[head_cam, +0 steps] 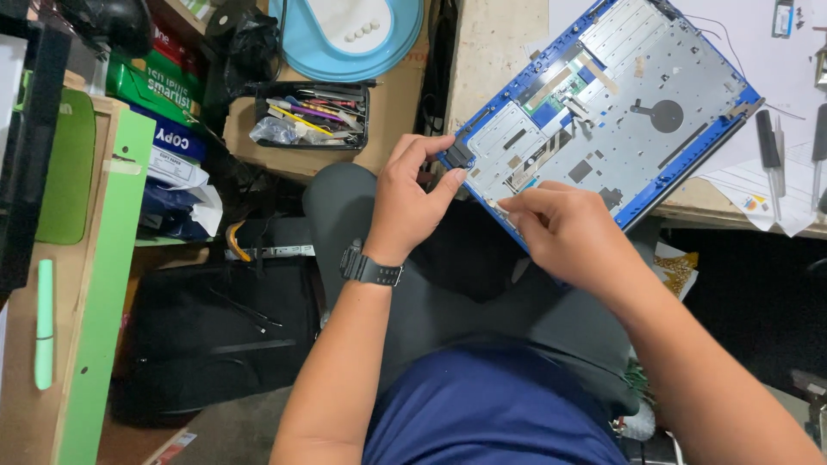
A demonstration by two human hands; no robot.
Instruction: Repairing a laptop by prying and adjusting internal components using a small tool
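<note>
- Blue-rimmed laptop shell [633,82], its silver inner plate up, lies tilted on the counter [495,43]; its near corner juts over the edge above the person's lap.
- Left hand [409,202]: the grip is narrow, thumb and forefinger pinching a small black part [457,156] at the shell's corner edge.
- Right hand [564,228]: fingertips pressed together on the shell's near edge; anything in that grip is hidden.
- The shell's far corner is cut off at the top.
- A black tray of pens [314,114] sits well to the left; screwdrivers [771,151] lie right.
</note>
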